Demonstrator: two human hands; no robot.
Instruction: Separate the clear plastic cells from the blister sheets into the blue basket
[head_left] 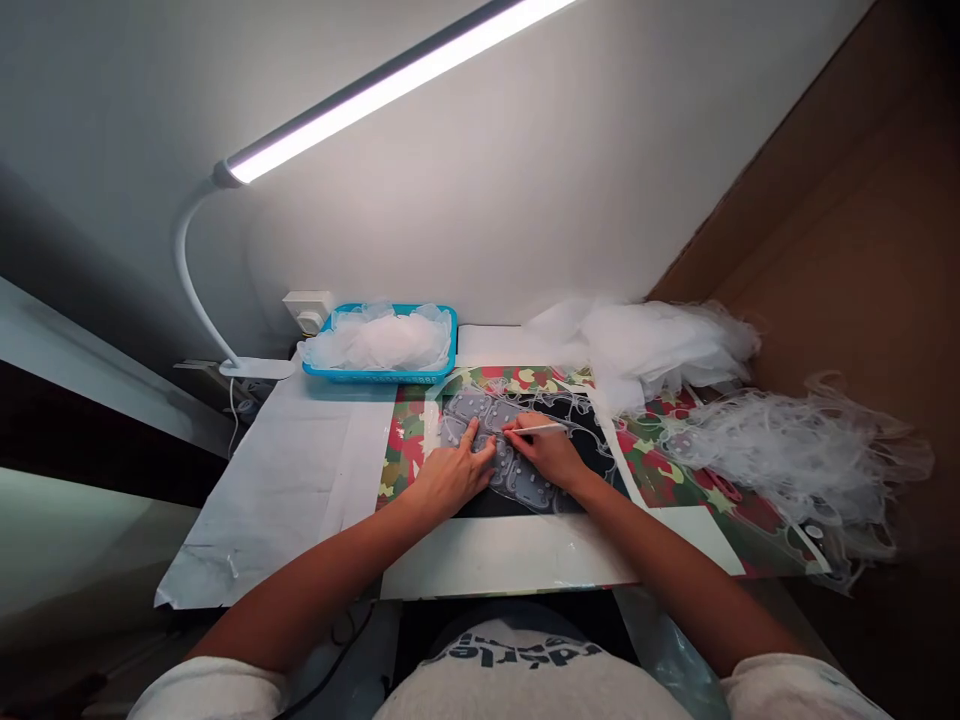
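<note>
A sheer, pale patterned fabric piece [529,483] lies over a black surface [604,455] in the middle of the table. My left hand [456,472] rests on its left part with the fingers spread, pressing it down. My right hand [549,450] is closed around a thin white pen-like tool [541,429], its tip side at the fabric, close to my left fingertips. Exactly where the tip touches is hidden by my fingers. Thin trimmed strips of sheer fabric lie along the black surface's upper right edge.
A blue tray [450,345] with white sheer pieces stands at the back left. White fabric [645,345] is heaped at the back right, beside a tangle of sheer strips [810,450]. A lit lamp [405,88] hangs above. A cardboard panel [847,240] stands at the right.
</note>
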